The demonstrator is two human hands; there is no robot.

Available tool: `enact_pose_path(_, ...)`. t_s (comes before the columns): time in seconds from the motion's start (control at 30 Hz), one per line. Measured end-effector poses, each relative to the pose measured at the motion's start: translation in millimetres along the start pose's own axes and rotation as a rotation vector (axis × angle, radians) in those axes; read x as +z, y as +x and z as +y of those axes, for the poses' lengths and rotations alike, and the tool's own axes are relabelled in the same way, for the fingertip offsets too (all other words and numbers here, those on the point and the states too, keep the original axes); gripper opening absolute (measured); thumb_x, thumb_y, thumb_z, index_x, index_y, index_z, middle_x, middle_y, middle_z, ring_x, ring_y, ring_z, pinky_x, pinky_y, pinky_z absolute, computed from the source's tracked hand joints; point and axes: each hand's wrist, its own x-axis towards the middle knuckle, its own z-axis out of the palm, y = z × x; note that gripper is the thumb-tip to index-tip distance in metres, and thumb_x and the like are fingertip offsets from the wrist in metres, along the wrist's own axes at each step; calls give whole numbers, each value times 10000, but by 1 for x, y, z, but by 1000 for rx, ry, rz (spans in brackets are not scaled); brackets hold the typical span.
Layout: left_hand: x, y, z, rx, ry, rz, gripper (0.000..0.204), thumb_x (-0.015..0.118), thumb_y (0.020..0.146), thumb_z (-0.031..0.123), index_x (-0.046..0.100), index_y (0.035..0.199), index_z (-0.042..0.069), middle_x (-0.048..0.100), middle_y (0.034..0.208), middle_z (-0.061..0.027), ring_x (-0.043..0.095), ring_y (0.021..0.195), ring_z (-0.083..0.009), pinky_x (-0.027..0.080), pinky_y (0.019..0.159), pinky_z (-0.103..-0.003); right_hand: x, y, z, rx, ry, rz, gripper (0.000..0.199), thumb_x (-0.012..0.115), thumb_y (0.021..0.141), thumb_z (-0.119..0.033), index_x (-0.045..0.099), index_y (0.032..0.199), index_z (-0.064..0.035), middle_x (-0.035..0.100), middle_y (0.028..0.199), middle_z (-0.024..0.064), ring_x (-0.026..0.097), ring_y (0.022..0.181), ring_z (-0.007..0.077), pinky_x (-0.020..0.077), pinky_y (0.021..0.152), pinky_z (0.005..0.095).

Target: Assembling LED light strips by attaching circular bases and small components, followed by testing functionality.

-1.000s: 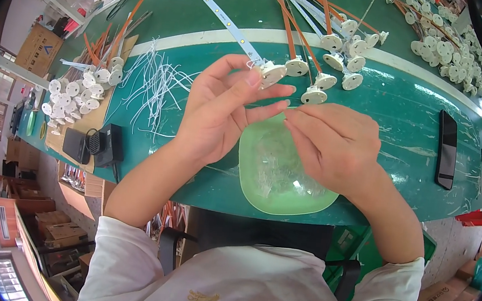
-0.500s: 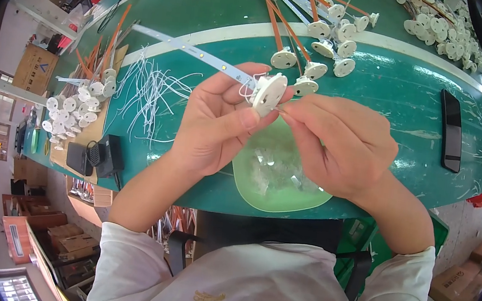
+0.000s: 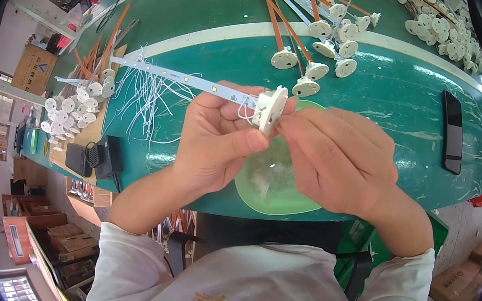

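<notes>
My left hand (image 3: 209,138) grips a white LED strip (image 3: 172,75) by its wired end, where a round white cap (image 3: 270,111) is fixed. Thumb and fingers close around the cap's edge, and thin white wires loop between strip and cap. The strip points off to the left, over a heap of loose white wires (image 3: 150,101). My right hand (image 3: 344,159) is closed in a pinch against the cap's right face; whatever sits between its fingertips is too small to make out. Beneath both hands is a light green bowl (image 3: 277,201) with small clear bits inside.
Several capped strips, some orange-brown, lie at the back (image 3: 284,59), with a bigger pile of white caps (image 3: 439,30) far right. More capped pieces (image 3: 70,110) rest at the left beside a black power adapter (image 3: 110,156). A black phone (image 3: 451,131) lies right on the green table (image 3: 403,80).
The strip and cap have tilted so the strip lies flatter, its far end lower and further left. Both hands have shifted slightly, with the right still pinching at the cap.
</notes>
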Motion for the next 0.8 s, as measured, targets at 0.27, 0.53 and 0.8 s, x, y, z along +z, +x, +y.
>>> enact_pose_path(0.27,-10,6,-1,12,40,48,381,738,835,-56,580,1180,-21,664,1213,-215,613,1208,-355,495,1056,-490,13,-7,8,15,-14,-17,221,746,716,48,701,932,28,703,872,111,696,689,218,553,554,276)
enact_pose_path(0.53,-13,3,-1,16,59,-10,413,754,812,-57,587,1187,-12,668,1207,-214,610,1206,-377,465,1081,-518,13,-7,9,-56,26,63,275,718,640,37,666,910,46,646,825,101,643,618,189,510,474,272)
enact_pose_path(0.8,-19,8,6,47,291,-79,448,840,717,-41,613,1102,-1,697,1144,-174,654,1141,-362,501,1038,-523,1,0,2,-100,-15,-47,260,694,639,6,683,894,54,672,835,121,649,628,216,533,534,288)
